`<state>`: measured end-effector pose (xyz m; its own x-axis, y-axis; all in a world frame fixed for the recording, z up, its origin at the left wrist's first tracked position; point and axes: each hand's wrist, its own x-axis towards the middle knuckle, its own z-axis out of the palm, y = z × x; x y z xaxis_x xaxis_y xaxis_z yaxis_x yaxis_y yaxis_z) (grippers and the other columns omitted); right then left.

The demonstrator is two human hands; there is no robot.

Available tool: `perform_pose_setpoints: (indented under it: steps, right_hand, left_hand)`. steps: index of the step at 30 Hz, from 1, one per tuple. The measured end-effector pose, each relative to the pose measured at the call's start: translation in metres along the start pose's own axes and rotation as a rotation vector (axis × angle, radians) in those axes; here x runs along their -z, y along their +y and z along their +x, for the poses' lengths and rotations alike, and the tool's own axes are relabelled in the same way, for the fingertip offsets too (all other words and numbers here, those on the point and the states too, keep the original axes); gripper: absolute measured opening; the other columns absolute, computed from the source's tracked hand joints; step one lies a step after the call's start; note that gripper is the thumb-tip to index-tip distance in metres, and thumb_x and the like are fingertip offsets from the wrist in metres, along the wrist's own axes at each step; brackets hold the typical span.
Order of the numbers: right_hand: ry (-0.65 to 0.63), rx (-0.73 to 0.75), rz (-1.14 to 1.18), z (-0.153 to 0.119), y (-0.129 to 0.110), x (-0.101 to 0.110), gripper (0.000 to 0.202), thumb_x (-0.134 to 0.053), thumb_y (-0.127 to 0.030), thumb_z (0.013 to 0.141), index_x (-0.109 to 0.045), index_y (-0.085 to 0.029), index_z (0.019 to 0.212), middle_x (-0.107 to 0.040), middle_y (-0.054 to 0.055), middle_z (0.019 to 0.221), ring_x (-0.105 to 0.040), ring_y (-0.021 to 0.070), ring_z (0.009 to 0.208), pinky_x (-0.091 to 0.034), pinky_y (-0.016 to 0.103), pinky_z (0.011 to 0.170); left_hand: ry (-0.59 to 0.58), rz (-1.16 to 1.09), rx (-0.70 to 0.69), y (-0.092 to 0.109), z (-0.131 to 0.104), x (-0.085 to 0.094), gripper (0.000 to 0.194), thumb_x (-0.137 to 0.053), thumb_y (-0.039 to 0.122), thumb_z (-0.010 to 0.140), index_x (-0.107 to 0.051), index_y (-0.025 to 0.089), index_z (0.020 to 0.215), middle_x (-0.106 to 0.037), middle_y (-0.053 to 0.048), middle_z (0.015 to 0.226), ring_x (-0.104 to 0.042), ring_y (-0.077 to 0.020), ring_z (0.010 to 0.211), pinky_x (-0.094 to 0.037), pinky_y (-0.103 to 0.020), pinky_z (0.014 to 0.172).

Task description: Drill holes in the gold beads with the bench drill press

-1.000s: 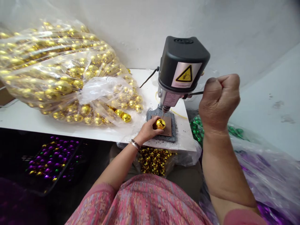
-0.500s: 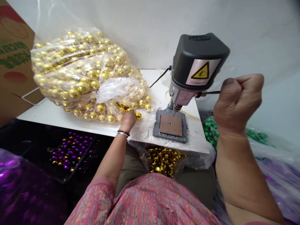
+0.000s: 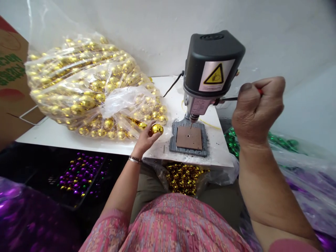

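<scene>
Between the fingers of my left hand (image 3: pixel 145 140) is a shiny gold faceted ball (image 3: pixel 157 129), held in front of the mouth of a big clear plastic bag (image 3: pixel 118 101) full of such balls. My right hand (image 3: pixel 256 110) is wrapped in a fist round the feed lever (image 3: pixel 228 99) of a small bench drill press (image 3: pixel 214 63). Under its drill bit (image 3: pixel 191 125) lies a brown square board (image 3: pixel 189 137) with a hole in it, on the grey base (image 3: pixel 172 144). No ball sits on the board.
Gold faceted pieces (image 3: pixel 183 178) fill a plastic bag at my lap, below the edge of the white table (image 3: pixel 65 143). A carton (image 3: pixel 13 80) stands at left. Purple and gold balls (image 3: pixel 80 173) lie in a dark bin; bagged green balls (image 3: pixel 280 142) are at right.
My left hand has drawn slightly right and out from the bag's mouth, and its gold ball now shows fully. My right hand stays on the lever. The whole view has shifted a little.
</scene>
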<state>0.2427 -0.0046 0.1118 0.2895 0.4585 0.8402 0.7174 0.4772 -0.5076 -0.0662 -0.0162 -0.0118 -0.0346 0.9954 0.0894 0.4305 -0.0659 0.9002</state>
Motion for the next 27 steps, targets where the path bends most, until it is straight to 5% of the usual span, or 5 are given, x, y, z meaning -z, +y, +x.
perform_pose_setpoints:
  steps: [4,8,18,27]
  right_hand:
    - [0.004,-0.013,-0.026,0.003,0.001,0.000,0.030,-0.046,-0.043,0.101,-0.050,-0.015,0.089,-0.047,-0.002,0.076,-0.042,0.0057,0.069,-0.037,0.025,0.072]
    - [-0.029,-0.035,-0.037,0.016,-0.004,-0.001,0.026,-0.048,-0.036,0.100,-0.048,-0.016,0.083,-0.048,-0.002,0.076,-0.041,0.0053,0.071,-0.036,0.024,0.072]
    - [-0.158,-0.323,-0.118,0.059,-0.036,-0.010,0.039,-0.052,-0.019,0.098,-0.026,-0.021,0.068,-0.030,-0.007,0.063,-0.023,0.0061,0.065,-0.023,0.025,0.072]
    - [-0.317,-0.442,-0.251,0.091,-0.027,-0.030,0.036,-0.041,-0.022,0.104,-0.026,-0.019,0.071,-0.028,-0.006,0.071,-0.015,0.0058,0.069,-0.024,0.022,0.081]
  left_hand:
    - [-0.196,-0.542,0.191,0.011,-0.014,-0.011,0.065,-0.061,0.059,0.088,-0.058,0.021,0.140,-0.075,-0.012,0.115,-0.073,-0.0196,0.090,-0.060,-0.034,0.082]
    - [-0.228,-0.703,0.368,0.018,-0.014,-0.032,0.056,-0.058,0.061,0.089,-0.066,0.016,0.122,-0.076,-0.014,0.104,-0.073,-0.0188,0.083,-0.060,-0.034,0.079]
    - [-0.362,-0.139,0.147,0.040,0.013,-0.077,0.064,-0.073,0.038,0.083,-0.063,0.017,0.143,-0.077,-0.008,0.108,-0.063,-0.0140,0.076,-0.052,-0.029,0.072]
    - [-0.305,0.114,0.066,0.038,0.023,-0.082,0.063,-0.075,0.043,0.084,-0.065,0.020,0.142,-0.078,-0.009,0.113,-0.067,-0.0163,0.082,-0.054,-0.032,0.081]
